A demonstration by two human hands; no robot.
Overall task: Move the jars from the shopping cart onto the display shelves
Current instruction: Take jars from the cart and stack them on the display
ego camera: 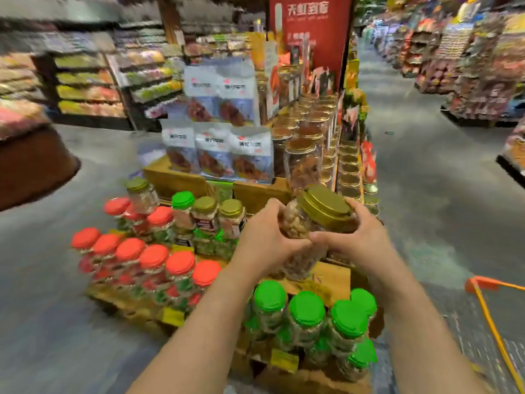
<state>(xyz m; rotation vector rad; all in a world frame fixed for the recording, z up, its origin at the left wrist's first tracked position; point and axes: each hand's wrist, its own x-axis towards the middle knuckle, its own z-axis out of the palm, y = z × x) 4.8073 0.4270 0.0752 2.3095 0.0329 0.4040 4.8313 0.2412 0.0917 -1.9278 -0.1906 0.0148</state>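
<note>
Both forearms reached up from the bottom edge toward a clear jar (305, 223) held over the display. Fingers of the left hand (265, 237) curled round the jar's left side, and the right hand (359, 237) wrapped the other side just below the gold lid (324, 204), thumb tips nearly meeting in front. That jar was tilted, lid toward the camera and to the right, and was filled with pale nuts or similar pieces; the blur hid any label.

Under the hands lay a bare patch of wooden shelf (332, 277). Nearer the camera stood a cluster of green jars (306, 311), packed close on the lowest tier. To the left ran a row of red jars (154, 257), side by side, with a yellow tag (173, 317) on the shelf edge below them. Behind that row stood more red-lidded jars, one green-lidded jar and a few gold jars (218, 214), touching one another.

Farther back, grey snack bags (218, 149) stood upright in two stacked rows on the upper tiers, and beside them to the right rose ranks of tall gold-lidded jars (304, 155). A red sign (309, 32) with white characters towered over the stand.

At the right edge, an orange cart frame (488, 302) poked into view over the grey floor (443, 177); its basket was out of sight.
</note>
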